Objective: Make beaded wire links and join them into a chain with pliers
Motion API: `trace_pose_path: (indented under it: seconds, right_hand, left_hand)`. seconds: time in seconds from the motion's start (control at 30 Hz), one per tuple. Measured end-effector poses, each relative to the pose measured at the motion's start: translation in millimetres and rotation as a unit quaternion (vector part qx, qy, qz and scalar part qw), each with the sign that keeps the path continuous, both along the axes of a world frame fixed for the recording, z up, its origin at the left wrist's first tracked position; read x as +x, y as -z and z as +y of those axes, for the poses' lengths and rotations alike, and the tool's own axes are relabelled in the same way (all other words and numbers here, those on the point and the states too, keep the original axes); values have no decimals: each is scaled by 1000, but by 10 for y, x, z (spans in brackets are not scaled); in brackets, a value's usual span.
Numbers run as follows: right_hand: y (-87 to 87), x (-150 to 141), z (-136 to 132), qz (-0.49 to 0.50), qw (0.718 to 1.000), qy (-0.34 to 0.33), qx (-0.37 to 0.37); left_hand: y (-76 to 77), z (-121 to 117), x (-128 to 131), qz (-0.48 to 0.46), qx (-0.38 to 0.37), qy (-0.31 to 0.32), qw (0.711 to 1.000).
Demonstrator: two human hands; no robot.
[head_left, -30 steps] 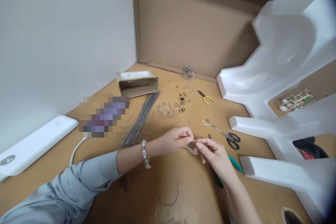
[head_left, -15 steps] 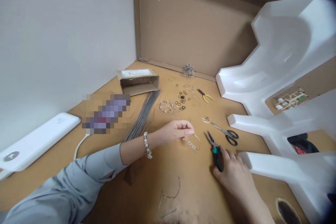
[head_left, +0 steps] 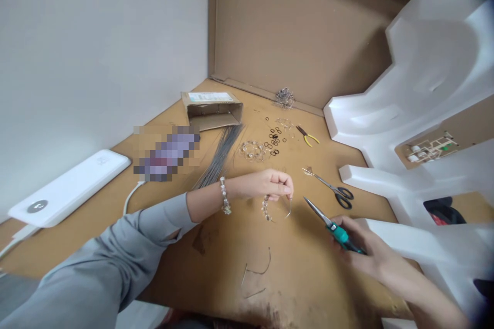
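My left hand [head_left: 276, 185] pinches a thin wire loop strung with clear beads [head_left: 266, 209]; the loop hangs below the fingers over the table. A beaded bracelet [head_left: 224, 195] circles that wrist. In my right hand [head_left: 360, 247] are long-nose pliers [head_left: 339, 234] with green and black handles, their jaws closed and pointing up and left toward the beaded wire, apart from it. Beyond the pliers lie scissors [head_left: 339, 194] with black handles. Farther back rest a ring of clear beads [head_left: 252, 150], several small dark rings [head_left: 275, 139] and yellow-handled pliers [head_left: 307, 135].
A bundle of grey wires [head_left: 219, 157] lies before an open cardboard box [head_left: 212, 113]. At left are a white power bank [head_left: 73, 185] with a cable and a blurred-out object [head_left: 168, 154]. White foam [head_left: 370, 113] borders the right side; cut wires [head_left: 257, 271] lie in front.
My right hand has picked the green-handled pliers up off the table, and their jaws have gone from open to closed. The beaded wire has turned in my left hand. The view has shifted slightly.
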State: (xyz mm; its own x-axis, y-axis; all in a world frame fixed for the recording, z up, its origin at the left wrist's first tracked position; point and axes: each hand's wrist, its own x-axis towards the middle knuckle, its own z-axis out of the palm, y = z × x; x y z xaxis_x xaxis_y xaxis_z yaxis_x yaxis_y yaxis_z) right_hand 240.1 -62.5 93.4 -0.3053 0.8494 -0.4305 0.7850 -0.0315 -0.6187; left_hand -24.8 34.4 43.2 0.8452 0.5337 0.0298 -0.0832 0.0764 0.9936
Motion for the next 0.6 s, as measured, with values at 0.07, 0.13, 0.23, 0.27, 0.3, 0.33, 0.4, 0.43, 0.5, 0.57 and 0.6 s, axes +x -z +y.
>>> trace_pose_path:
  seconds: [0.07,0.13,0.23,0.27,0.3,0.33,0.4,0.43,0.5,0.57,0.6]
  right_hand:
    - [-95,5,22,3,1000,-8,-22]
    - [-140,12,64,5,999,-18,-50]
    - [-163,2,134,18,996,-30,-83]
    - [-165,-9,155,27,995,-35,-91]
    - [-164,-21,174,37,994,-40,-99]
    - [-159,-34,191,47,992,-44,-105]
    - [-141,-54,216,57,991,-48,-115]
    - [-129,-60,224,60,990,-48,-117]
    - [-104,-63,235,63,990,-47,-117]
    - [-89,-64,243,57,991,-49,-111]
    - [-87,-68,248,48,992,-51,-106]
  left_hand:
    - [4,-11,2,-1,3,20,1000]
    - [6,-25,10,-3,2,22,1000]
    - [8,-44,24,-14,-17,5,1000]
    - [11,-48,27,-19,-24,1,1000]
    - [14,-50,29,-24,-29,1,999]
    - [19,-51,29,-29,-34,2,999]
    - [30,-49,28,-38,-46,4,998]
    - [37,-46,27,-41,-52,5,998]
    - [51,-38,26,-44,-60,8,997]
    - [69,-29,28,-44,-66,10,997]
    - [81,-25,31,-44,-69,12,997]
